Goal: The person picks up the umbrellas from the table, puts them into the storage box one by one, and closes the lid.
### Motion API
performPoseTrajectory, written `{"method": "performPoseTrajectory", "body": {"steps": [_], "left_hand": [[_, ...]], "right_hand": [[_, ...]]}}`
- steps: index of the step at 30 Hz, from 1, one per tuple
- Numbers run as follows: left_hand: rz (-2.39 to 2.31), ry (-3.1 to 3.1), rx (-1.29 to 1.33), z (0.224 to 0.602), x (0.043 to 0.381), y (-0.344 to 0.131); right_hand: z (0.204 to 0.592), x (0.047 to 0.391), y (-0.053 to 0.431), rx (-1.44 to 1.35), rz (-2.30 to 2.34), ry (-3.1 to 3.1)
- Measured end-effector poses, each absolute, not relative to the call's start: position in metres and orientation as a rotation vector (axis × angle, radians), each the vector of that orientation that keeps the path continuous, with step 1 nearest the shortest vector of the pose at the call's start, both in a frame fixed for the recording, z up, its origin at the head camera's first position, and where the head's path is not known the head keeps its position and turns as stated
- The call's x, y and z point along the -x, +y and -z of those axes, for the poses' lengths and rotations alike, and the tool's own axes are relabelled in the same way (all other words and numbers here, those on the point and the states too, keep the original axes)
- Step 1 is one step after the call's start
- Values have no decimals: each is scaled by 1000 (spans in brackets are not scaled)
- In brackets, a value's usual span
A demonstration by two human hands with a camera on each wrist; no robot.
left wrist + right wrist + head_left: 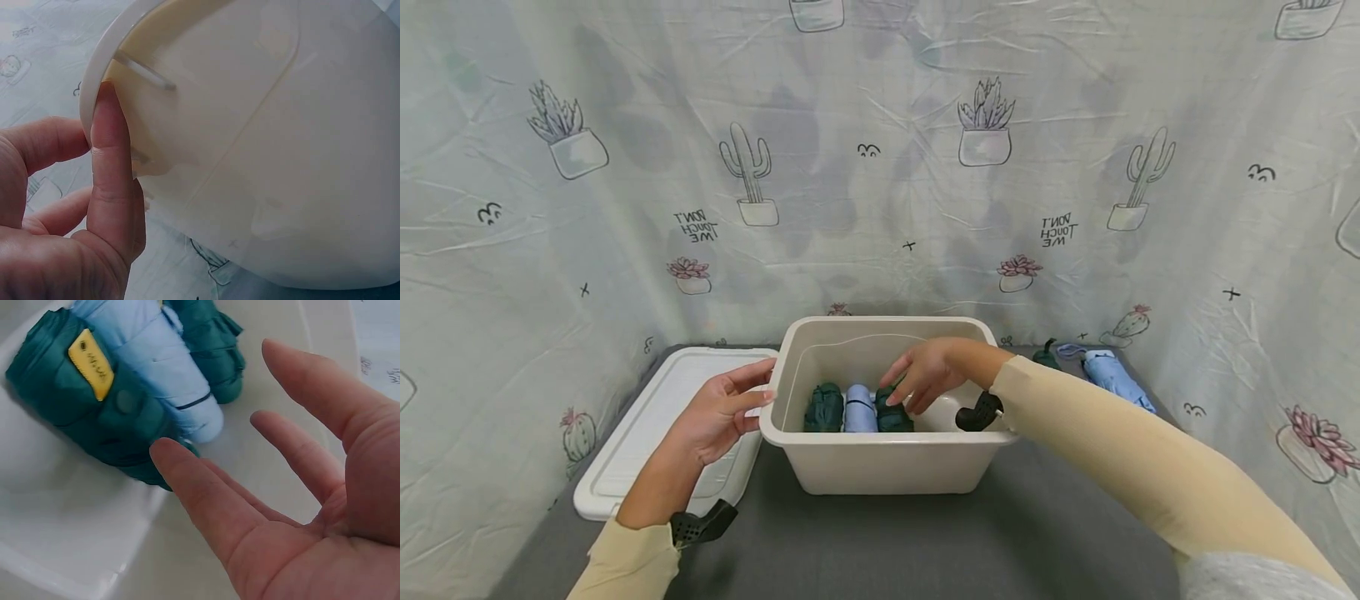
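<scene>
A cream plastic storage bin (887, 462) stands in front of me with three folded umbrellas side by side in it. Two are dark green, one at the left (824, 408) and one nearer the middle (895, 415); a light blue umbrella (860, 410) lies between them. My left hand (718, 414) pinches the bin's left rim (100, 69) between thumb and fingers. Inside the bin my right hand (928, 373) hovers, fingers spread and loosely bent, with fingertips right by the nearer green umbrella (119, 419), which carries a yellow tag. Nothing is between those fingers.
A white lid (658, 442) lies on the grey table (880, 542) left of the bin. Behind my right arm are another light blue umbrella (1116, 379) and a dark green one (1047, 357), partly hidden. A patterned curtain (865, 200) surrounds the table.
</scene>
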State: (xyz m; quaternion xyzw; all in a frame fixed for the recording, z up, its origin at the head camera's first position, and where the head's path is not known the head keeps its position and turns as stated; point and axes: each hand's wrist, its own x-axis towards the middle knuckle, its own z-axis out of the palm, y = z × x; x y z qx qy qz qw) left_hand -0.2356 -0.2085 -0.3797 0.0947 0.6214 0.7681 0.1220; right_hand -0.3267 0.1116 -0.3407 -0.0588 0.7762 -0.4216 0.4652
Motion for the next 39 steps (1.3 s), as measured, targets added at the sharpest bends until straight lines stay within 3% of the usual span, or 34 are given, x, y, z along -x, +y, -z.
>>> {"method": "performPoseTrajectory", "body": {"steps": [13,39], "left_hand": [[-2238,1822,-282,379,236,-209],[-2232,1832,-248,377,237,-209]], "right_hand": [[305,325,136,251,1188,1962],[290,313,184,333,1630,1950]]}}
